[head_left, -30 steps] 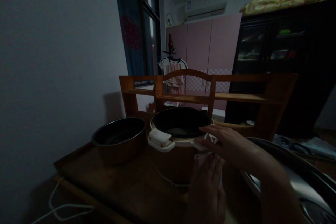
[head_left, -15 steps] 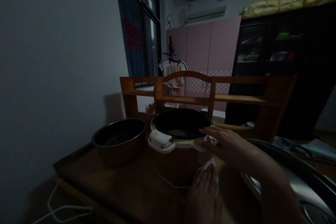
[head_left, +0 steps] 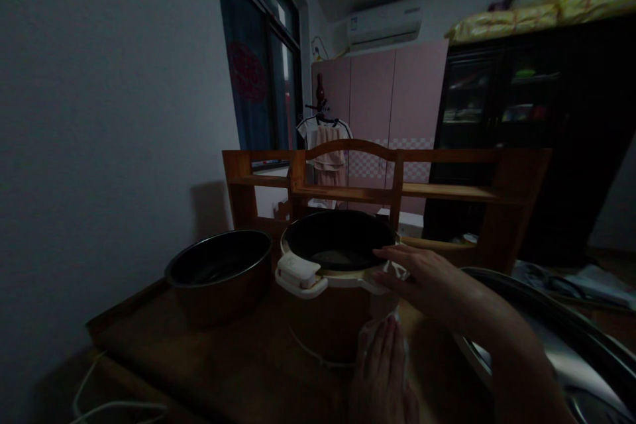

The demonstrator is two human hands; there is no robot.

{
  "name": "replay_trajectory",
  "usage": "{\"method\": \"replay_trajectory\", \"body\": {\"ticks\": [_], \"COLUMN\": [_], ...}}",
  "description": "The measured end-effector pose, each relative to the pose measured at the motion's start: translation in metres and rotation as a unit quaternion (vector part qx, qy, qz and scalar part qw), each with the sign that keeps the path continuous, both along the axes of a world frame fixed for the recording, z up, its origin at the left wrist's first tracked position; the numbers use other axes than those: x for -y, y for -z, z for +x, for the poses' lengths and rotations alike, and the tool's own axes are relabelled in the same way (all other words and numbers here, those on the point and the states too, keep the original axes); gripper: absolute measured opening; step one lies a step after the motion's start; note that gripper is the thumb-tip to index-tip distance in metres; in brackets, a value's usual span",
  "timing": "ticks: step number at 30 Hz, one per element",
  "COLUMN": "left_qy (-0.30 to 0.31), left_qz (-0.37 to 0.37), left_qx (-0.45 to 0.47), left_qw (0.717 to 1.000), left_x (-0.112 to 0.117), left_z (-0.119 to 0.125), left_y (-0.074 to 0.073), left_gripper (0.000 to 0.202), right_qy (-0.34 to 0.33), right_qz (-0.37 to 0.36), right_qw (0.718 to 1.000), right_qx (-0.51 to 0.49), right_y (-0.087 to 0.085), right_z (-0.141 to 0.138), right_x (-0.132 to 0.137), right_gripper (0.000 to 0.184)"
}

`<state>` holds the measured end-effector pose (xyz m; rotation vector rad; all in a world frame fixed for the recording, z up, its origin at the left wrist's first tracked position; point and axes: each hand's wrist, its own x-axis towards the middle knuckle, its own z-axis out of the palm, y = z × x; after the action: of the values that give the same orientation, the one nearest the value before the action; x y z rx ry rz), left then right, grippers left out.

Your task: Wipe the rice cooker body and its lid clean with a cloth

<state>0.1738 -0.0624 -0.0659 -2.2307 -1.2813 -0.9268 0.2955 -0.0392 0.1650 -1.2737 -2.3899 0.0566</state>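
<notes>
An open tan rice cooker (head_left: pixel 318 321) with a white front latch (head_left: pixel 298 271) stands on a wooden table (head_left: pixel 223 361). Its inside is dark. My right hand (head_left: pixel 427 278) lies over the cooker's right rim, fingers curled on the edge, with a bit of white showing under them. My left hand (head_left: pixel 382 371) is lower, fingers together and pointing up. It presses a white cloth (head_left: pixel 370 328) against the cooker's right side.
A dark metal bowl (head_left: pixel 218 271) sits left of the cooker. The cooker's shiny open lid (head_left: pixel 546 338) spreads at the lower right. A wooden shelf rack (head_left: pixel 447 192) stands behind. A white cable (head_left: pixel 99 404) hangs off the table's left corner. The room is dim.
My left hand slid the cloth down the cooker's side and sits lower in view. My right hand stayed on the rim. The view shifted slightly.
</notes>
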Motion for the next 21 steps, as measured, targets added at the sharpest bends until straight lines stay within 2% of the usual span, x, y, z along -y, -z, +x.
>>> {"method": "replay_trajectory", "body": {"ticks": [5,9,13,18,21], "left_qy": [-0.065,-0.073,-0.068,-0.022,-0.010], "left_qz": [0.021,0.010,-0.018,-0.056,-0.059], "left_qx": [0.086,0.054,0.041,0.122,0.134], "left_qw": [0.994,0.996,0.997,0.991,0.989], "left_x": [0.007,0.010,0.013,0.027,0.035], "left_z": [0.003,0.002,0.001,-0.003,-0.007], "left_y": [0.015,0.015,0.008,-0.011,-0.021], "left_gripper": [0.085,0.088,0.089,0.080,0.074], "right_qy": [0.003,0.009,0.010,0.008,0.014], "right_qz": [-0.004,-0.002,0.009,0.001,-0.002], "right_qw": [1.000,1.000,1.000,1.000,1.000], "right_qx": [-0.001,0.005,0.003,0.009,0.013], "right_y": [-0.001,-0.004,-0.004,-0.002,-0.002], "right_z": [-0.001,-0.004,-0.004,-0.002,-0.002], "right_x": [-0.001,0.002,0.004,0.003,0.001], "right_gripper": [0.054,0.055,0.051,0.053,0.053]}}
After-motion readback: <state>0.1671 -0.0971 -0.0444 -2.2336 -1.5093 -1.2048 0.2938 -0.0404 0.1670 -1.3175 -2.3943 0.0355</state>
